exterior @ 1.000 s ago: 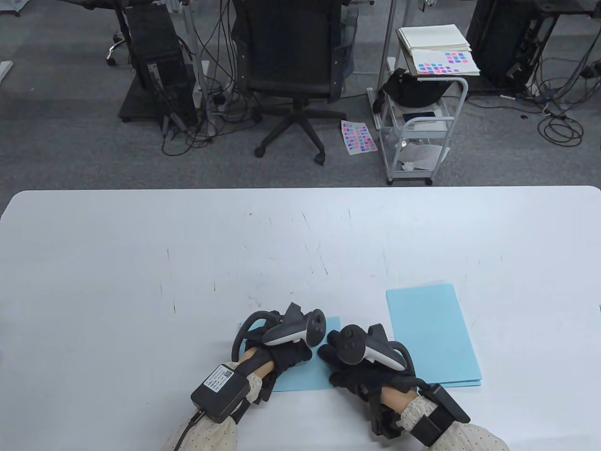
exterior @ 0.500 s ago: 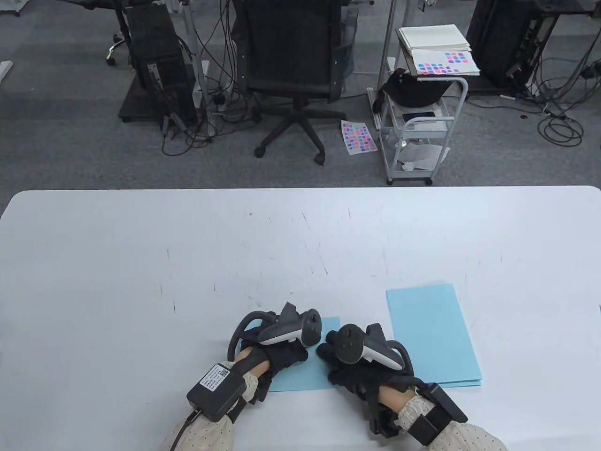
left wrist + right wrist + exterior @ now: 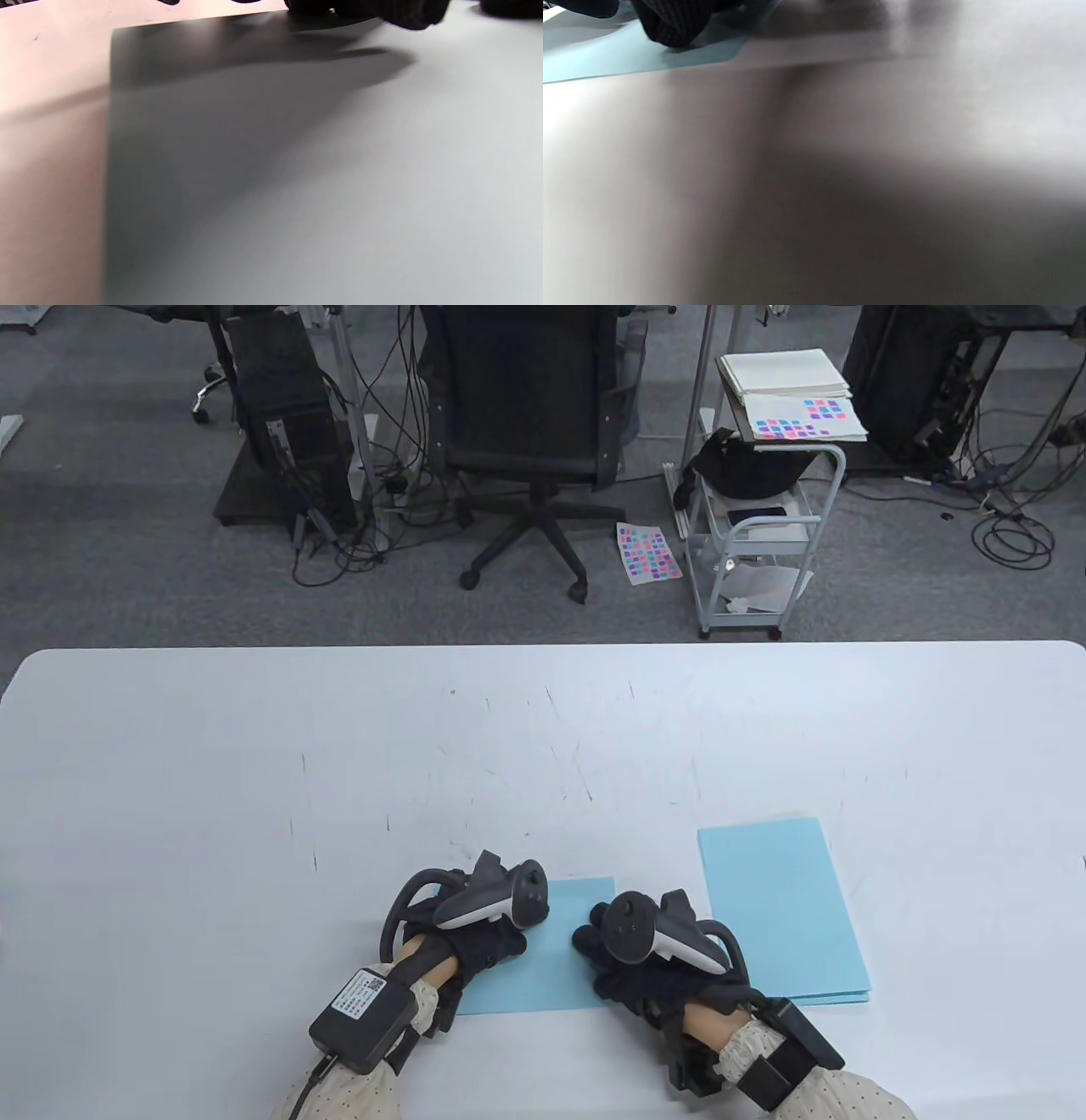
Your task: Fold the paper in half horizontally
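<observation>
A light-blue paper (image 3: 556, 954), folded to a small rectangle, lies flat near the table's front edge. My left hand (image 3: 479, 942) presses on its left part, the fingers mostly hidden under the tracker. My right hand (image 3: 598, 946) lies flat on its right part. In the left wrist view the paper (image 3: 297, 178) fills the frame as a grey sheet, and my gloved fingertips (image 3: 390, 10) touch its far edge. In the right wrist view a gloved fingertip (image 3: 670, 25) presses on the paper (image 3: 594, 59) near its corner.
A stack of light-blue sheets (image 3: 780, 912) lies just right of my right hand. The white table (image 3: 254, 780) stretches wide to the left and back. Beyond its far edge stand an office chair (image 3: 534, 415) and a white cart (image 3: 755, 526).
My left hand has slid to the left along the folded paper, baring more of its middle. The right hand has stayed nearly still on the paper.
</observation>
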Action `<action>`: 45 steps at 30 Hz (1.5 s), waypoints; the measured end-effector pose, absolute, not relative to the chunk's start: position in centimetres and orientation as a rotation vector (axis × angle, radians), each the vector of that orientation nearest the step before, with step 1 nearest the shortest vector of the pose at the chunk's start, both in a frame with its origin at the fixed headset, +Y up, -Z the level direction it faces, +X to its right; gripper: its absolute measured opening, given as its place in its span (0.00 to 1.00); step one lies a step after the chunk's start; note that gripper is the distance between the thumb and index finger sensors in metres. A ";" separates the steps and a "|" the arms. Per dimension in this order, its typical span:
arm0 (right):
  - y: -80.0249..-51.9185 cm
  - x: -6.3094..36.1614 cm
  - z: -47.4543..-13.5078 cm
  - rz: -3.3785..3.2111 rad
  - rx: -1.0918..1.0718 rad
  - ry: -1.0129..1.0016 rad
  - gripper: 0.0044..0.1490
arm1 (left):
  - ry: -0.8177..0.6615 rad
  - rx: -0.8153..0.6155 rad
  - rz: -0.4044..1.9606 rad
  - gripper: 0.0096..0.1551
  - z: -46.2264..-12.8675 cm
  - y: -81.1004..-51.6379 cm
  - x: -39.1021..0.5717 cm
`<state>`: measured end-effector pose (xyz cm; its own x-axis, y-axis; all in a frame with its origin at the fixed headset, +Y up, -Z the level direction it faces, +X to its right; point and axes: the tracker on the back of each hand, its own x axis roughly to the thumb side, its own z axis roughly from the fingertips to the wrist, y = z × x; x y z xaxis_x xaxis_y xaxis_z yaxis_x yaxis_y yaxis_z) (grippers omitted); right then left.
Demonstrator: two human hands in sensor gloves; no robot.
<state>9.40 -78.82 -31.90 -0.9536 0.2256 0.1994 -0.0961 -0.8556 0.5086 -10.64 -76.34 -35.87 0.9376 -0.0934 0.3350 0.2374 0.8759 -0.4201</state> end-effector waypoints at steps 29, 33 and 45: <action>-78.8 9.4 -31.8 2.851 0.374 0.766 0.41 | -0.161 -0.517 -0.114 0.34 -35.9 -77.0 -17.6; -78.8 9.4 -31.8 2.851 0.374 0.766 0.41 | -0.123 -0.527 -0.097 0.34 -35.9 -77.2 -19.0; -78.8 9.4 -31.8 2.852 0.375 0.773 0.41 | -0.093 -0.535 -0.074 0.36 -35.5 -77.2 -20.0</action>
